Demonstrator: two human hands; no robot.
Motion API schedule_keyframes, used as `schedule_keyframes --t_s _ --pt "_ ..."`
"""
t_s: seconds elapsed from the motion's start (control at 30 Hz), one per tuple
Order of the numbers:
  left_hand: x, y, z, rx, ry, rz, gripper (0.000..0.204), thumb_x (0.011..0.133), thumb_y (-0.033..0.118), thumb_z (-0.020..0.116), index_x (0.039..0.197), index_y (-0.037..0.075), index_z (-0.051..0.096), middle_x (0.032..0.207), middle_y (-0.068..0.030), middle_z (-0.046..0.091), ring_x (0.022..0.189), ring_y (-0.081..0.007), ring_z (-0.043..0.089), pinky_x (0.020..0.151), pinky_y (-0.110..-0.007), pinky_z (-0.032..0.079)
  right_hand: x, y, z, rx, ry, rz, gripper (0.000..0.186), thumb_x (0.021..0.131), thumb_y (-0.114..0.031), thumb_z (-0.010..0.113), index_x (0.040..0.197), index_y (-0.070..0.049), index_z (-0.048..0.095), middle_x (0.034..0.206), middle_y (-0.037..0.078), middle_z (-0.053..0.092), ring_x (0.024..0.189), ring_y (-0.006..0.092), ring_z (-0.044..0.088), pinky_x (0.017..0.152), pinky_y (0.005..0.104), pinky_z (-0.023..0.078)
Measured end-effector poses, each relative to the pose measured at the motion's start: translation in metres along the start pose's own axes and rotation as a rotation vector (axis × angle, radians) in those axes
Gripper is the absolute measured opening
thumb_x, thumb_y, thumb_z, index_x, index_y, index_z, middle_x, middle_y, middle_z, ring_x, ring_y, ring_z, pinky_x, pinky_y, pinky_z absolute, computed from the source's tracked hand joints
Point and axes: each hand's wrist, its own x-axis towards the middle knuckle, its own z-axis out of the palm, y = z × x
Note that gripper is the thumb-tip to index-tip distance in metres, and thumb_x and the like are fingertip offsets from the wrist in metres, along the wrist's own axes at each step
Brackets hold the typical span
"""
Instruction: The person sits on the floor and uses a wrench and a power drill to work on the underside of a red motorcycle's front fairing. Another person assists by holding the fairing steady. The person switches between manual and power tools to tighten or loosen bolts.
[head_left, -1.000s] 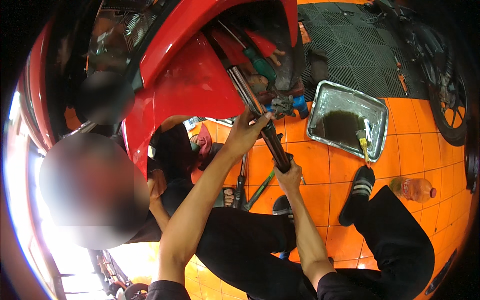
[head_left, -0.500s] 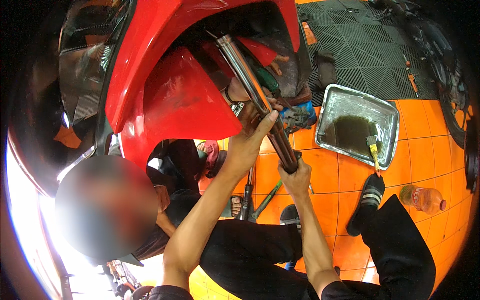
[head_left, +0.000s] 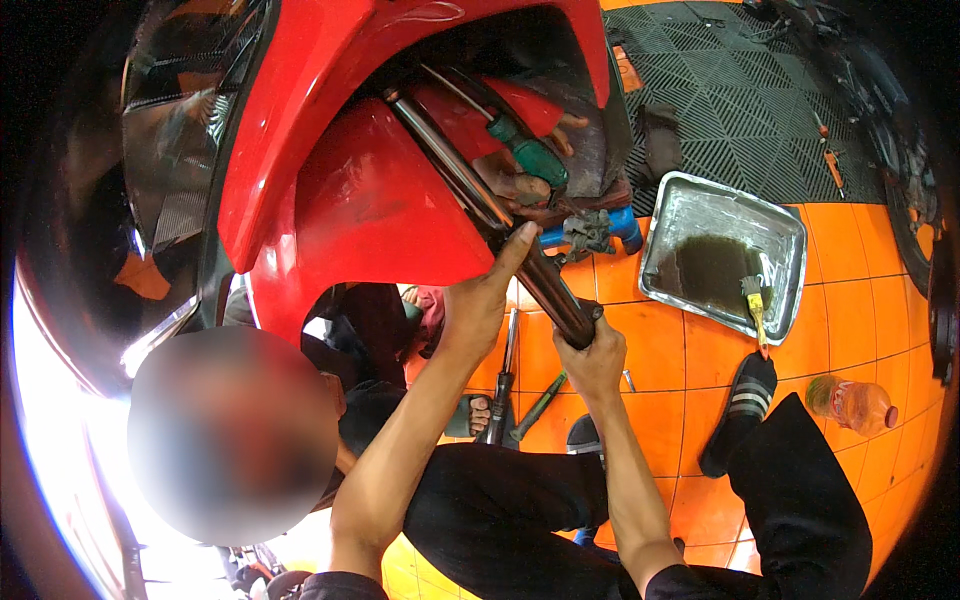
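A motorcycle fork leg (head_left: 447, 160) slants across the middle, its shiny slim tube running up under the red bodywork and its thicker dark leg (head_left: 552, 290) toward me. My left hand (head_left: 478, 300) is closed round the middle, thumb along the upper side. Around the bottom end my right hand (head_left: 593, 360) is wrapped. Beyond the tube, a screwdriver with a green handle (head_left: 530, 155) lies at a slant, next to part of another person's bare limb (head_left: 570, 130). The red body panel (head_left: 370, 200) is close along the tube's left side.
To the right, a metal tray (head_left: 655, 285) holds dark liquid and a yellow-handled brush (head_left: 755, 305). A plastic bottle (head_left: 850, 403) lies on orange tiles. Another person crouches at left. A black-handled tool (head_left: 497, 400) and a green-handled tool (head_left: 538, 408) lie by my feet.
The fork leg's upper end has swung left and slightly down. Another person's braceleted wrist beside the tube is out of sight, and the green screwdriver handle shows more fully.
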Motion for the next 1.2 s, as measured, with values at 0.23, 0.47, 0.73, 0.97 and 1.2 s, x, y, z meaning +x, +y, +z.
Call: schedule_keyframes --t_s 0.23,0.47,0.73,0.97,1.2 --pt "-0.001 0.006 -0.004 0.086 0.024 0.002 0.025 0.09 0.02 0.072 0.103 0.001 0.063 0.091 -0.0016 0.062 0.083 -0.0112 0.058 0.074 -0.028 0.048 -0.005 -0.002 0.012 0.104 -0.027 0.116 0.031 0.073 -0.018 0.077 0.101 -0.008 0.067 0.083 0.015 0.071 0.075 0.0314 0.071 0.066 0.0396 0.054" --pt "-0.004 0.006 -0.01 0.209 0.053 -0.068 0.027 0.09 0.018 0.071 0.11 0.002 0.062 0.1 -0.0059 0.065 0.09 -0.0148 0.061 0.08 -0.029 0.049 -0.016 -0.014 0.029 0.048 0.041 0.055 0.033 0.073 -0.018 0.079 0.1 -0.004 0.066 0.08 0.016 0.07 0.075 0.0339 0.07 0.067 0.0399 0.054" --pt "-0.005 -0.001 -0.015 0.081 0.053 -0.216 0.027 0.09 0.018 0.07 0.109 0.001 0.061 0.092 -0.0053 0.067 0.078 -0.0139 0.065 0.067 -0.028 0.053 -0.031 -0.029 0.045 0.176 -0.026 0.161 0.038 0.076 -0.02 0.079 0.107 -0.002 0.065 0.089 0.017 0.071 0.081 0.0321 0.071 0.07 0.0387 0.055" --pt "-0.004 0.002 -0.011 0.195 0.04 -0.062 0.024 0.092 0.02 0.068 0.105 0.0 0.063 0.092 -0.0059 0.067 0.081 -0.0138 0.064 0.072 -0.028 0.052 -0.016 -0.043 0.049 0.069 0.147 0.058 0.039 0.075 -0.018 0.081 0.102 0.002 0.063 0.081 0.018 0.071 0.074 0.0303 0.071 0.064 0.0371 0.054" --pt "0.001 0.016 -0.003 0.066 0.009 -0.188 0.027 0.096 0.025 0.062 0.11 0.002 0.061 0.097 -0.007 0.065 0.086 -0.016 0.061 0.077 -0.031 0.049 0.011 -0.068 0.044 0.155 0.005 0.104 0.043 0.076 -0.032 0.08 0.101 -0.001 0.064 0.084 0.02 0.07 0.077 0.0365 0.069 0.067 0.044 0.054"
